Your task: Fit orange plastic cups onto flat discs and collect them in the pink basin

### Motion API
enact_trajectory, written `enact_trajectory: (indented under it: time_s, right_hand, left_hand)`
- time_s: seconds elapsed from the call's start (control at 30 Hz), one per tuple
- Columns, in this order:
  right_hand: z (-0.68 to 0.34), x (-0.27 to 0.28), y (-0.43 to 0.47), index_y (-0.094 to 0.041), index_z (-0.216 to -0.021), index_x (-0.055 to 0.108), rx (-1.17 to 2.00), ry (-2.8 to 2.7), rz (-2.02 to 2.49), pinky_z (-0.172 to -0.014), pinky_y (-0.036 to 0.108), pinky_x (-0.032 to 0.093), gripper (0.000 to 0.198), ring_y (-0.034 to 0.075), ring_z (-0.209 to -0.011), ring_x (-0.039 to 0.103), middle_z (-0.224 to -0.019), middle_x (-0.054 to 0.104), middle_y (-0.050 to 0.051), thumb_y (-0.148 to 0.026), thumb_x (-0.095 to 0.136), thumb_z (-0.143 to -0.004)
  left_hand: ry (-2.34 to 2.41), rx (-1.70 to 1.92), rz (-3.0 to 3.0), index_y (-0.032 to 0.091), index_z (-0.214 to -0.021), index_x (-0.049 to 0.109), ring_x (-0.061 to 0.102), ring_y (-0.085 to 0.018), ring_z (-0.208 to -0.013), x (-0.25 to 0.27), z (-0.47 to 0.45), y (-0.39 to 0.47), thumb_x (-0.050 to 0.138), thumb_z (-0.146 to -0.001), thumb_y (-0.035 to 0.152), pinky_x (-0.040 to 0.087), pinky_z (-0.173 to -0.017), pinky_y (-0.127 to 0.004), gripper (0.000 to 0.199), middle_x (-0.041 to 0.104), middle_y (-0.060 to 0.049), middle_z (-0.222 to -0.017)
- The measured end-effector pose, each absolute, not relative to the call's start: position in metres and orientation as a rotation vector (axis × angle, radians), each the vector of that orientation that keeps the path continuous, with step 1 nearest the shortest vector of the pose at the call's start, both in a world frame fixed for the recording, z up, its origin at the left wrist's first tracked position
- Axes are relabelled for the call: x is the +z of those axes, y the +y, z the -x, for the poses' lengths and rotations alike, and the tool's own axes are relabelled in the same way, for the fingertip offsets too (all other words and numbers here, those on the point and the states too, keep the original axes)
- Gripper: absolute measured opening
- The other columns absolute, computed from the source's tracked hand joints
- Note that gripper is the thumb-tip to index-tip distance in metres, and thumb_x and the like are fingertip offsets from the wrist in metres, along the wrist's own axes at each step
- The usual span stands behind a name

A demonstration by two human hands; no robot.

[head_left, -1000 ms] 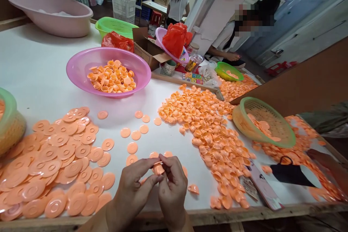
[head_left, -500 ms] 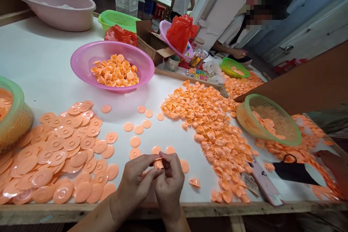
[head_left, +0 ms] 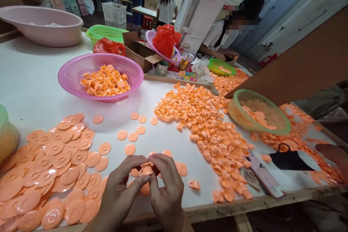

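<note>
Low over the table's front, my left hand (head_left: 123, 181) and my right hand (head_left: 167, 185) meet fingertip to fingertip, pinching a small orange toy cup (head_left: 146, 169) between them. Fingers cover part of the cup, so I cannot tell whether a disc is joined to it. Several flat orange saucers (head_left: 129, 149) lie just beyond my hands. A heap of larger saucers (head_left: 61, 159) spreads on the left. To the right is a long pile of loose toy cups (head_left: 206, 123), with one stray cup (head_left: 194, 185) lying nearer my right hand.
A pink basin (head_left: 66, 79) behind my hands holds finished-looking cups. Green baskets stand at the left edge and right (head_left: 284, 123). A phone (head_left: 265, 177) and black mask (head_left: 292, 160) lie at right. A co-worker (head_left: 217, 40) sits beyond; another person's hand (head_left: 330, 154) is at far right.
The camera view has shifted, so the table's things sit further left. My hands still hold the cup together, with the fingers of both hands spread a little wider around it.
</note>
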State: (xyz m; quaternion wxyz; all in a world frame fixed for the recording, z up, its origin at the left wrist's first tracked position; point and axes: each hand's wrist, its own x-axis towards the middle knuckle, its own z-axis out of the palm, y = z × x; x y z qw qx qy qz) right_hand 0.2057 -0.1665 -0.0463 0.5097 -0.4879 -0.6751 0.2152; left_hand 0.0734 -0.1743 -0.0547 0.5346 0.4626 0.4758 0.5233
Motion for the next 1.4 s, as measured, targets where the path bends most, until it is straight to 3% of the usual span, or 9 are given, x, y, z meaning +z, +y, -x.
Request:
enact_trajectory:
  time_s: [0.13,0.33,0.5,0.7,0.93,1.07,1.23,1.4]
  right_hand:
    - [-0.204,-0.048,-0.167,-0.027,-0.110,0.061,0.731,-1.480,1.271,-0.067,0.024,0.057,0.027,0.014,-0.085,0.065,-0.101,0.065,0.002,-0.010,0.054,-0.091]
    - [-0.209,-0.051,-0.168,-0.025,-0.115,0.061,0.561,-1.588,1.193,-0.076,0.031,0.055,0.036,0.018,-0.093,0.063,-0.102,0.066,0.005,-0.005,0.046,-0.088]
    - [-0.208,-0.052,-0.171,-0.022,-0.107,0.059,0.614,-1.592,1.206,-0.065,0.028,0.052,0.029,0.016,-0.076,0.059,-0.087,0.062,0.003,-0.007,0.045,-0.088]
    - [-0.201,-0.058,-0.180,-0.020,-0.098,0.056,0.626,-1.522,1.317,-0.052,0.027,0.043,0.020,0.014,-0.059,0.049,-0.076,0.052,0.001,-0.012,0.046,-0.083]
    - [-0.200,-0.064,-0.169,-0.020,-0.093,0.057,0.729,-1.486,1.314,-0.058,0.028,0.046,0.014,0.015,-0.065,0.054,-0.078,0.055,0.001,-0.014,0.049,-0.083]
    - [-0.208,-0.050,-0.152,-0.020,-0.099,0.065,1.059,-1.478,1.309,-0.061,0.027,0.049,0.017,0.013,-0.066,0.054,-0.083,0.061,0.001,-0.018,0.059,-0.084]
    - [-0.216,-0.045,-0.149,-0.025,-0.111,0.069,1.341,-1.429,1.193,-0.065,0.027,0.051,0.034,0.013,-0.071,0.058,-0.093,0.064,0.001,-0.019,0.070,-0.077]
    - [-0.215,-0.057,-0.155,-0.023,-0.098,0.072,1.346,-1.307,1.223,-0.066,0.026,0.052,0.021,0.016,-0.080,0.060,-0.094,0.065,0.003,-0.023,0.073,-0.077]
  left_hand:
    - [1.104,1.228,-0.917,0.024,-0.108,0.070,0.068,-0.023,-0.102,-0.056,-0.080,-0.174,0.070,-0.084,0.033,0.058,-0.089,-0.033,0.026,0.071,-0.007,-0.113]
    - [1.230,1.196,-1.263,0.026,-0.108,0.068,0.066,-0.018,-0.097,-0.053,-0.078,-0.176,0.070,-0.084,0.030,0.054,-0.085,-0.026,0.025,0.071,-0.004,-0.105]
    - [1.257,1.191,-1.489,0.024,-0.099,0.067,0.063,-0.016,-0.083,-0.045,-0.077,-0.175,0.062,-0.089,0.029,0.051,-0.073,-0.025,0.013,0.069,-0.002,-0.089]
    - [1.223,1.209,-1.524,0.024,-0.106,0.069,0.064,-0.018,-0.082,-0.038,-0.080,-0.178,0.059,-0.089,0.025,0.050,-0.071,-0.026,0.019,0.069,-0.003,-0.091]
    - [1.296,1.184,-1.321,0.024,-0.100,0.073,0.064,-0.020,-0.082,-0.052,-0.083,-0.178,0.067,-0.083,0.029,0.050,-0.074,-0.027,0.018,0.071,-0.005,-0.091]
    - [1.271,1.188,-0.777,0.020,-0.092,0.073,0.065,-0.021,-0.089,-0.059,-0.081,-0.170,0.075,-0.077,0.039,0.053,-0.081,-0.029,0.024,0.071,-0.005,-0.091]
    - [1.025,1.149,-0.335,0.015,-0.074,0.066,0.060,-0.014,-0.074,-0.053,-0.075,-0.166,0.077,-0.075,0.044,0.053,-0.070,-0.027,0.031,0.063,-0.002,-0.077]
    - [1.075,1.048,-0.348,0.014,-0.075,0.066,0.059,-0.014,-0.073,-0.061,-0.077,-0.169,0.070,-0.079,0.053,0.050,-0.068,-0.025,0.040,0.063,-0.004,-0.076]
